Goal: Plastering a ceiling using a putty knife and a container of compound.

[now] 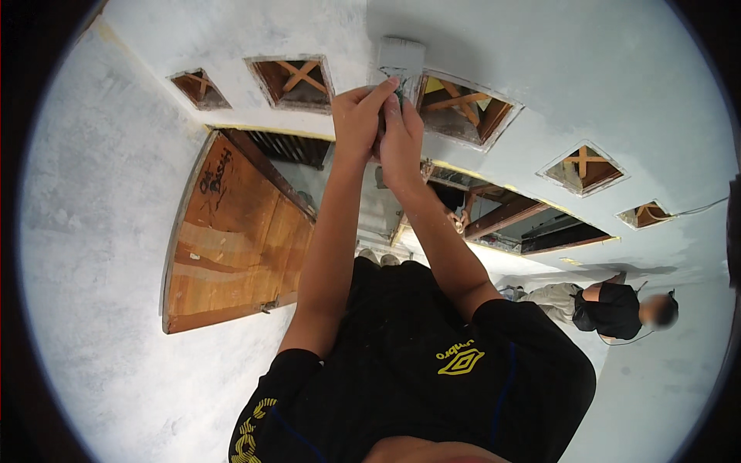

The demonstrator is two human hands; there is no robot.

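Both my arms reach up in front of me to the pale wall (pixel 556 69). My left hand (pixel 356 123) and my right hand (pixel 402 141) are pressed together, fingers closed around the handle of a wide flat paintbrush (pixel 401 55). Its broad head is coated pale grey and lies against or very near the wall; I cannot tell which. Just right of the brush is a square vent opening (pixel 465 110) with crossed wooden slats. Most of the handle is hidden by my fingers.
A smaller vent opening (pixel 292 81) lies left of my hands. Below it stands a worn wooden door (pixel 231 255). A window frame (pixel 505 221) is below right. A cable (pixel 698 208) runs along the wall at far right. Another person (pixel 610 309) in dark clothing is at right.
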